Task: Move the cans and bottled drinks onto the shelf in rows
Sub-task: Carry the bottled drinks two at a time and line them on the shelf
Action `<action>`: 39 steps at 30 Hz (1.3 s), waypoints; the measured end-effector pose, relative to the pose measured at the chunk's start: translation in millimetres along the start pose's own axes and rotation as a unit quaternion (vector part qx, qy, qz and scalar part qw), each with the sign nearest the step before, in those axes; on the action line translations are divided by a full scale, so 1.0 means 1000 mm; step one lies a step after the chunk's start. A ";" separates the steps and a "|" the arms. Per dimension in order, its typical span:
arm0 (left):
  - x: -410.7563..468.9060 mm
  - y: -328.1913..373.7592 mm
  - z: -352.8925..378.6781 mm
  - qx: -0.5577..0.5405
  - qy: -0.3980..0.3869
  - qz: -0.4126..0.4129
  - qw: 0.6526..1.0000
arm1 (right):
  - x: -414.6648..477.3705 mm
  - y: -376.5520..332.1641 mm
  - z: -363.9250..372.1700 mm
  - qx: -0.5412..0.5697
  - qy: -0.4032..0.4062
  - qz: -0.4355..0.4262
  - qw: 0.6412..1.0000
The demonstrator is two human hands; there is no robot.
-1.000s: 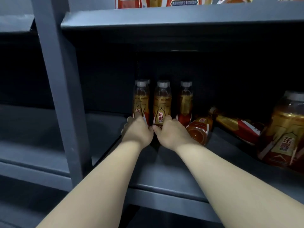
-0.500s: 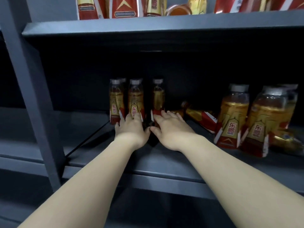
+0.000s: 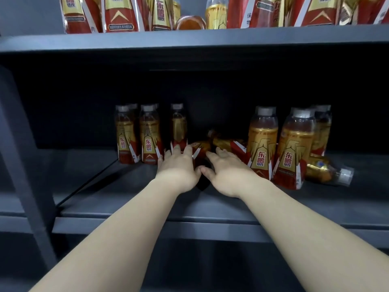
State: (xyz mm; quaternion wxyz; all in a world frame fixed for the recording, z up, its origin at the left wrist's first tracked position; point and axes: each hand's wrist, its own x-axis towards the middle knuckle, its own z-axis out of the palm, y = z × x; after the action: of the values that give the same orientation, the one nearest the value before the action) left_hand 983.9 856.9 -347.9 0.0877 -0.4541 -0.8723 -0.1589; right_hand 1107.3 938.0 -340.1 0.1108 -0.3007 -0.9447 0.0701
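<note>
Reaching into the middle shelf (image 3: 147,209) at centre frame with both bare arms. Left hand (image 3: 179,167) palm down, grip spread and holding nothing, fingertips at the foot of the end bottle (image 3: 179,127) and against a toppled bottle (image 3: 201,146). Right hand (image 3: 227,175) just right of that, grip likewise spread, fingers straight, thumb almost meeting the left thumb; contact with the toppled bottle impossible to tell.

Left of centre, a row of small upright bottles (image 3: 150,138), red and gold with grey caps, ending at the end bottle. Behind the right hand, a second lying bottle (image 3: 227,143). Right of centre, two larger upright bottles (image 3: 294,150) side by side, with a rear bottle (image 3: 321,131) behind. At far right, a sideways bottle (image 3: 328,172), cap toward the frame's right edge.

Across the top, an upper shelf (image 3: 189,39) crowded with more bottles (image 3: 120,13). At lower left, a grey post (image 3: 27,186).
</note>
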 end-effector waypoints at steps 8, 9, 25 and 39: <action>0.017 0.002 -0.004 -0.011 0.014 0.016 1.000 | 0.004 -0.001 0.003 0.009 0.000 0.002 1.000; 0.021 0.002 -0.003 -0.011 0.013 0.021 1.000 | 0.005 0.000 0.004 0.011 0.000 0.005 1.000; 0.067 0.013 0.009 0.038 -0.047 0.027 0.998 | 0.020 0.014 0.008 0.012 0.003 0.048 0.999; 0.025 -0.016 -0.019 0.049 -0.053 -0.010 0.997 | 0.025 -0.015 0.017 0.014 -0.014 0.012 1.000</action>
State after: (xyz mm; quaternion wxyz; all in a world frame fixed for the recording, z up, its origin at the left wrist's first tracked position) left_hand 956.5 860.2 -325.8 0.0619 -0.4486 -0.8868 -0.0919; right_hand 1075.2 939.5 -349.3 0.1006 -0.3093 -0.9414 0.0892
